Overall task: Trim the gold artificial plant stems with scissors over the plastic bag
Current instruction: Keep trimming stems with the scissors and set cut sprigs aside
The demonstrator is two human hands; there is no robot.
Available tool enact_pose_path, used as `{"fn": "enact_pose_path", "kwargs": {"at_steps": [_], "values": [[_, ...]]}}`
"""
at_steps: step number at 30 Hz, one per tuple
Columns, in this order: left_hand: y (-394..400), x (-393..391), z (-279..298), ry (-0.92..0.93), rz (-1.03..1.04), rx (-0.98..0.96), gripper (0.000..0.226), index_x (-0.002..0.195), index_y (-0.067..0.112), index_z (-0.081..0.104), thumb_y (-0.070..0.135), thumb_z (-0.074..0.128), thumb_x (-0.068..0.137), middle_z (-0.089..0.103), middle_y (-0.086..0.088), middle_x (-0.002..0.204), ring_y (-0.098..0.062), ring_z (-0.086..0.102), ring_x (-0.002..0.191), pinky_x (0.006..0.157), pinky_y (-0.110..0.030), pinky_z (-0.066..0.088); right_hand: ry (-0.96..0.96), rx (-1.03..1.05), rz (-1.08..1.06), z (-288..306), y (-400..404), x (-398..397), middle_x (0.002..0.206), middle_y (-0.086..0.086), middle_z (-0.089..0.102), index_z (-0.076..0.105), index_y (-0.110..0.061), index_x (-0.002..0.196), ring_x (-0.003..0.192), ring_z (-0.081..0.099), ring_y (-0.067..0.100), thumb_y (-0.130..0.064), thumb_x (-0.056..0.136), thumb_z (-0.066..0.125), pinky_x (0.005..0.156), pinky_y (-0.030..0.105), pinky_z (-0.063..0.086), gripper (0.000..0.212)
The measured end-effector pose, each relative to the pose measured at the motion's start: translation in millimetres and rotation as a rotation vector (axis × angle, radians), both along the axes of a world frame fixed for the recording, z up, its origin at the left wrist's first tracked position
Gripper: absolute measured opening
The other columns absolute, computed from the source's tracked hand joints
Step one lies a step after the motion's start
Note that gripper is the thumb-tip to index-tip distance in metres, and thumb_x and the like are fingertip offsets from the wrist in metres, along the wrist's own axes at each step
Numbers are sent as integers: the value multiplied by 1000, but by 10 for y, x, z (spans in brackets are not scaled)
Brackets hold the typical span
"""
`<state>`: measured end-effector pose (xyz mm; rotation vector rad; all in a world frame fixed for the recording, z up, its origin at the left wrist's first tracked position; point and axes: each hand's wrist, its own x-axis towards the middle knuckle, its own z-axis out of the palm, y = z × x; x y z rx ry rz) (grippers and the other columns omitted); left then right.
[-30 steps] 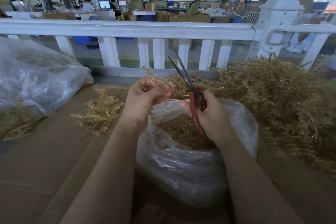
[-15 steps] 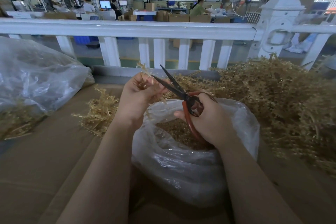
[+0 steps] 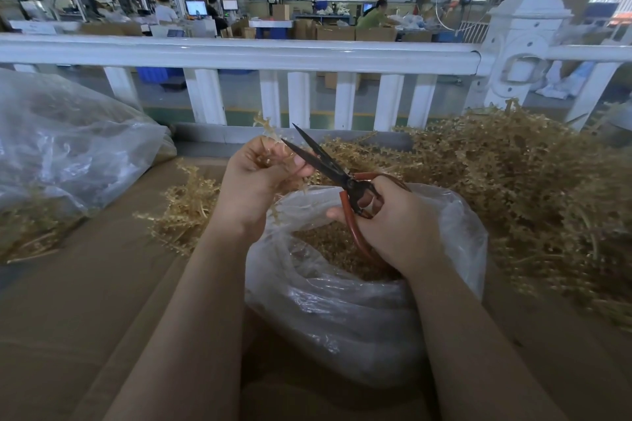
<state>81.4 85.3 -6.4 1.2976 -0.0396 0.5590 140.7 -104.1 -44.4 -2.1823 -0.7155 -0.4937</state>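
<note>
Left hand (image 3: pixel 260 178) pinches a gold stem (image 3: pixel 266 128), its tip rising up and away from the fingers; right hand (image 3: pixel 393 219) grips the scissors (image 3: pixel 325 161) — blades parted, pointing up-left, meeting the stem just above the bag (image 3: pixel 342 301).

Glossy crinkled plastic bag (image 3: pixel 342 318), dark metal scissors (image 3: pixel 321 161)

white railing (image 3: pixel 239 53), cardboard boxes (image 3: pixel 355 32), computer monitors (image 3: pixel 196 7)
</note>
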Motion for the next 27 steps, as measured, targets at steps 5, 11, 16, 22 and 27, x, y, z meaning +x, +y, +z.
{"fn": "enact_pose_path", "kwargs": {"at_steps": [5,11,16,22,27], "values": [[8,-5,-1,-8,-3,4,19,80,8,55,6,72,73,74,-6,79,-16,73,72,69,-24,58,-75,35,1,-12,5,-2,71,-15,60,58,-24,76,70,60,7,-84,67,55,63,32,55,60],[20,-6,-4,-19,-8,7,22,89,1,57,4,72,73,72,-14,85,-17,73,74,68,-23,57,-88,35,22,-22,8,10,65,-17,55,52,-29,71,65,55,0,-88,67,52,57,22,48,59],[43,-4,-9,-44,-23,-5,22,86,2,57,0,73,72,69,-15,85,-19,73,75,71,-25,58,-28,-3,18,-24,0,31,67,-16,59,62,-28,80,69,57,-4,-89,64,52,59,14,44,64],[63,4,-53,-14,-60,47,21,81,3,56,2,73,70,71,-6,75,-18,71,68,68,-25,58,-60,-20,27,7,-12,2,70,-18,57,66,-26,87,69,56,1,-82,68,59,61,24,49,60],[82,-1,-57,-23,-81,72,25,89,1,57,4,75,71,72,-7,77,-18,69,69,68,-25,57,-92,11,61,8,-5,-18,69,-18,59,67,-26,86,68,58,4,-77,71,62,62,27,54,53]]}}
